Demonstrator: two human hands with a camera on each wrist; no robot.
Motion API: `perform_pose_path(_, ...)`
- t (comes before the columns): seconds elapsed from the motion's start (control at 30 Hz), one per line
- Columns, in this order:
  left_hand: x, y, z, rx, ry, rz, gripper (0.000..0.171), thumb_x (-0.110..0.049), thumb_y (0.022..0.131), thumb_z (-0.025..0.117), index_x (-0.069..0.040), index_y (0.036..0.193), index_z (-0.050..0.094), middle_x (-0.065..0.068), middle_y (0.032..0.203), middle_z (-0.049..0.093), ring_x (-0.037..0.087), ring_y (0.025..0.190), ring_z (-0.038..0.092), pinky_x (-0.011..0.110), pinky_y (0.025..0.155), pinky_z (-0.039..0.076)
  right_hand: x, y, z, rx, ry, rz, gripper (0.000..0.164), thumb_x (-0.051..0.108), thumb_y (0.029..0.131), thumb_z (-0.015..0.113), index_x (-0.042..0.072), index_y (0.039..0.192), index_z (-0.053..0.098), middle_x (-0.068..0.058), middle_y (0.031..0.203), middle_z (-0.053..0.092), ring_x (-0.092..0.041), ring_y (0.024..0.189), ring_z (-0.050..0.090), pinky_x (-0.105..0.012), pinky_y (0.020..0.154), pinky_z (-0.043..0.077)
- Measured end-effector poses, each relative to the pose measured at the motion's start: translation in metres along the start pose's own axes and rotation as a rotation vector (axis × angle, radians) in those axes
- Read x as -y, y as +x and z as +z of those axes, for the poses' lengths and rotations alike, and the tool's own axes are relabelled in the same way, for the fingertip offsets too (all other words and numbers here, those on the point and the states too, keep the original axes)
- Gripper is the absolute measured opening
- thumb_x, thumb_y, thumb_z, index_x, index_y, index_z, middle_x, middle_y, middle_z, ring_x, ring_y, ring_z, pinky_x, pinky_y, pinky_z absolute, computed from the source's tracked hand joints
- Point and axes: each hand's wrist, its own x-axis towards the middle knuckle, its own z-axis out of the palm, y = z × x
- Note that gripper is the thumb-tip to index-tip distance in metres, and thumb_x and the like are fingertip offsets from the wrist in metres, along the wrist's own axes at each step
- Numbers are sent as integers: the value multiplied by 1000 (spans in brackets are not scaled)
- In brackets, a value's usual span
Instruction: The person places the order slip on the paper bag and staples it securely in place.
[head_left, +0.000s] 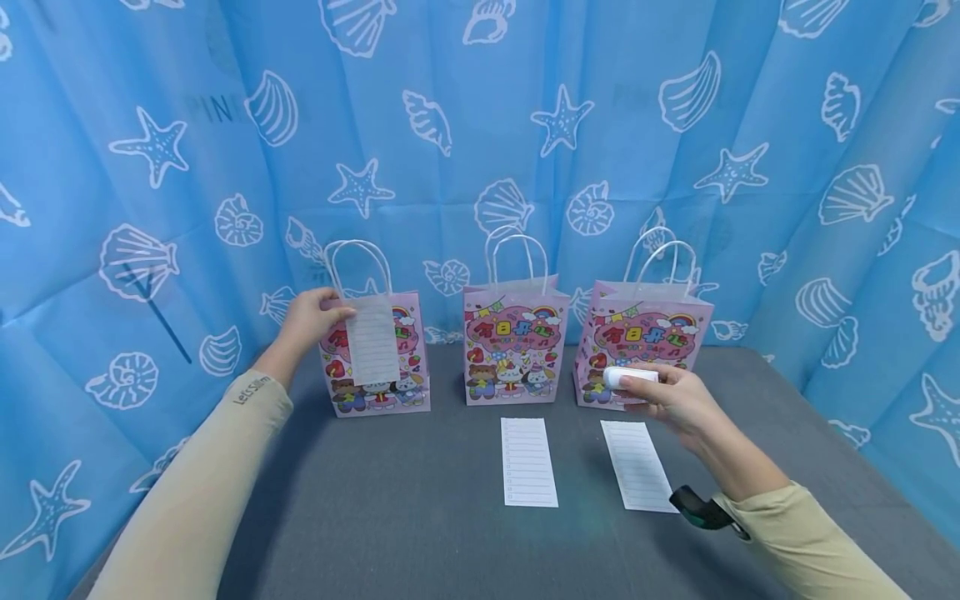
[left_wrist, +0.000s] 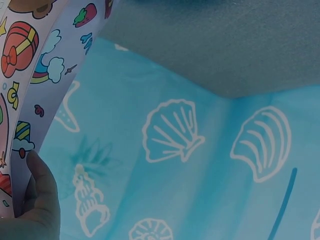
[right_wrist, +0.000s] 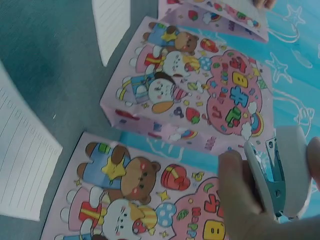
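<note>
At the left gift bag [head_left: 415, 367], pink with cartoon animals, my left hand [head_left: 306, 327] pinches a lined paper slip [head_left: 373, 342] against the bag's upper front. The left wrist view shows fingers at the edge of that bag [left_wrist: 20, 100]. My right hand [head_left: 684, 404] holds a small white stapler [head_left: 632, 377] in front of the right gift bag [head_left: 648, 321]. From the right wrist, the stapler [right_wrist: 292, 172] is seen with its jaws apart, between thumb and fingers. No paper lies between its jaws.
A matching middle gift bag [head_left: 516, 342] stands between the other two. Two more lined slips lie on the grey table, one slip [head_left: 529, 462] before the middle bag and another slip [head_left: 639, 467] before the right one. Behind hangs a blue shell-patterned curtain [head_left: 480, 125].
</note>
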Motion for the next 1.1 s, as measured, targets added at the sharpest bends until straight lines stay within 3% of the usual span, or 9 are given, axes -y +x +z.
perform_pose_path(0.17, 1, -1, 1, 5, -7, -11, 36, -21, 97, 63, 7, 118, 57, 25, 107, 60, 32, 91, 55, 41, 77, 45, 2, 4, 11, 19, 96, 13, 60, 13, 95, 64, -14, 140, 33, -8, 111, 55, -9, 86, 68, -29, 84, 53)
perform_pose_path(0.37, 0, -1, 1, 4, -7, -10, 34, -22, 97, 63, 7, 115, 58, 24, 105, 60, 31, 89, 55, 40, 75, 45, 5, 9, 25, 10, 207, 28, 57, 8, 96, 61, -12, 141, 32, -25, 138, 32, -9, 87, 66, -32, 89, 51)
perform_pose_path(0.57, 0, -1, 1, 7, -8, -12, 33, -22, 97, 63, 6, 114, 58, 23, 103, 60, 30, 87, 55, 38, 73, 45, 7, 14, 35, 39, 211, 19, 53, 11, 97, 61, -8, 140, 35, -19, 136, 36, -12, 96, 62, -49, 101, 41)
perform_pose_path(0.7, -1, -1, 1, 7, -12, -20, 34, -22, 97, 62, 6, 116, 58, 24, 106, 61, 31, 89, 56, 39, 75, 45, 8, 18, 42, 48, 199, 19, 52, 16, 100, 57, -5, 142, 34, -17, 138, 34, -18, 107, 55, -57, 100, 39)
perform_pose_path(0.9, -1, -1, 1, 5, -15, -25, 35, -22, 97, 62, 6, 118, 58, 24, 108, 61, 32, 92, 56, 41, 78, 46, 12, 21, 48, 103, 218, -11, 49, 17, 102, 52, -7, 141, 32, -21, 139, 32, -16, 103, 59, -54, 92, 47)
perform_pose_path(1.0, -1, -1, 1, 1, -14, -19, 35, -22, 97, 62, 7, 118, 58, 24, 108, 60, 32, 92, 56, 41, 78, 46, 14, 21, 53, 127, 230, -16, 51, 16, 103, 49, -9, 142, 27, -26, 143, 27, -32, 119, 54, -48, 88, 51)
perform_pose_path(1.1, -1, 0, 0, 0, -11, -18, 35, -22, 97, 62, 7, 118, 58, 24, 108, 60, 32, 93, 55, 42, 79, 45, 15, 22, 57, 148, 261, -13, 55, 15, 103, 47, -10, 145, 21, -30, 148, 18, -45, 134, 34, -45, 89, 51)
